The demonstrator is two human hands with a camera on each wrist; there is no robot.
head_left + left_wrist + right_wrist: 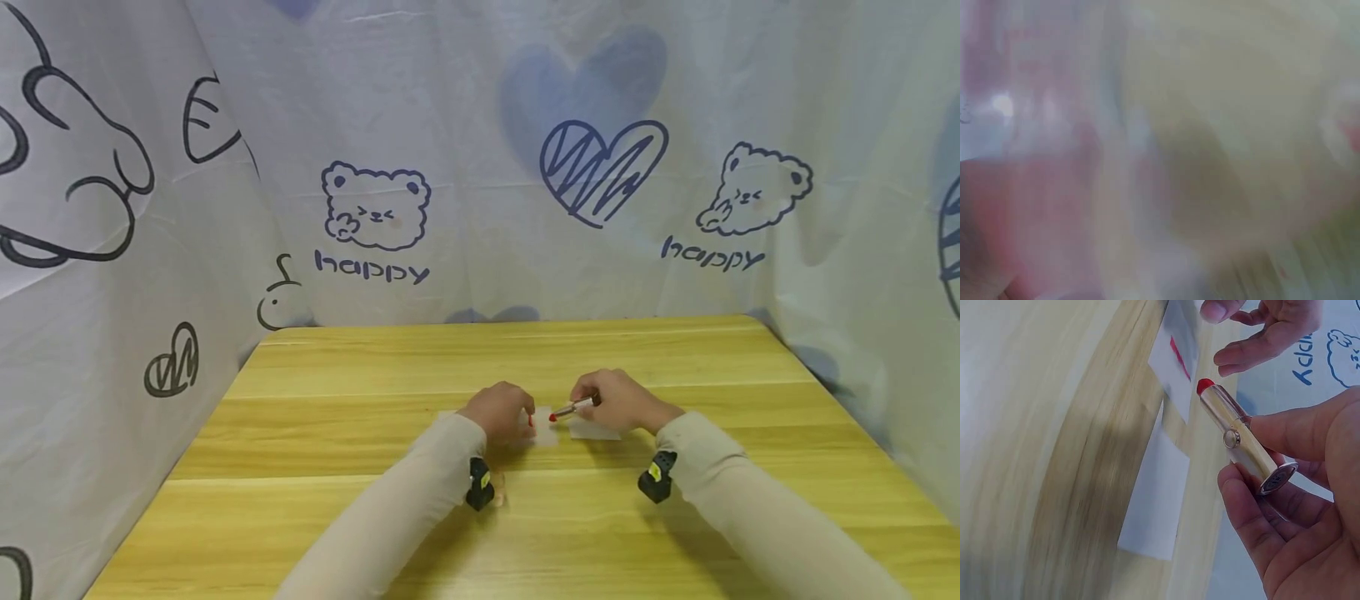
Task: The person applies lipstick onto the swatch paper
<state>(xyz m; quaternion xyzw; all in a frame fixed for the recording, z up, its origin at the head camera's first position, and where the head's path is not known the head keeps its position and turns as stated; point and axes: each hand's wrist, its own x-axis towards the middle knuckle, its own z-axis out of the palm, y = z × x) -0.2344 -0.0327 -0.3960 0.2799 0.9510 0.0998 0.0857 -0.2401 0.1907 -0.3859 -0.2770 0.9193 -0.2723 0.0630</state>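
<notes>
My right hand [618, 400] grips a lipstick [1240, 434] with a gold-toned tube, its red tip pointing toward the left hand. Beneath that hand lies a blank white paper strip [1155, 494] on the table. A second white paper strip [1164, 362] carries a red streak [1179, 357]. Over this marked strip is my left hand [498, 412], thumb and fingers apart and loosely bent, with nothing seen between them in the right wrist view. The left wrist view is mostly a blur of pinkish, see-through shapes close to the lens.
A wooden table [337, 454] extends under both arms. Near the left wrist camera sits a small pinkish, see-through item [499, 488], partly hidden. White curtains [480, 100] with bear and heart drawings hang behind the table and along its sides.
</notes>
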